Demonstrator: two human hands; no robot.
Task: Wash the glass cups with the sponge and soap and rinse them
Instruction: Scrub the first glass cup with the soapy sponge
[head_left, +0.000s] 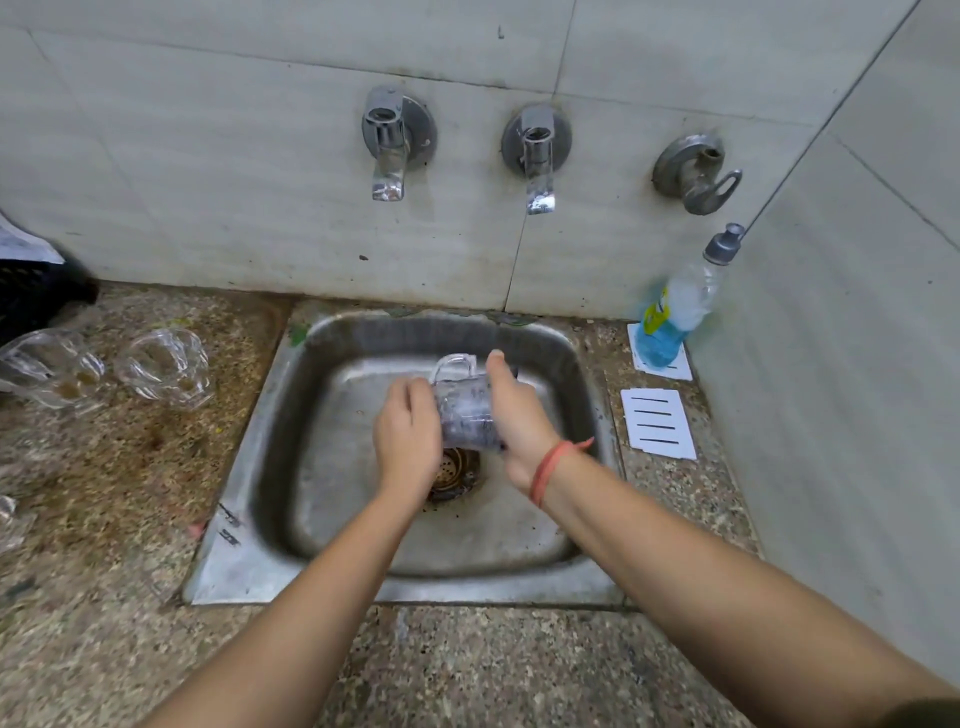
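Note:
Over the steel sink (291, 415) I hold a clear glass cup (465, 410) with a handle, tilted on its side above the drain (457, 467). My left hand (408, 441) wraps its left side. My right hand (519, 415) grips its right side, thumb stretched up along the glass. Something dark shows through the glass; I cannot tell whether it is a sponge. Two more glass cups (52, 371) (163, 369) lie on the counter to the left. A soap bottle (675, 317) with blue liquid stands at the back right corner.
Two chrome taps (389, 145) (537, 156) and a valve (696, 174) stick out of the tiled wall above the sink; no water runs. White slotted cards (657, 423) lie right of the sink. A dark basket (36, 296) sits at far left on the speckled counter (130, 467).

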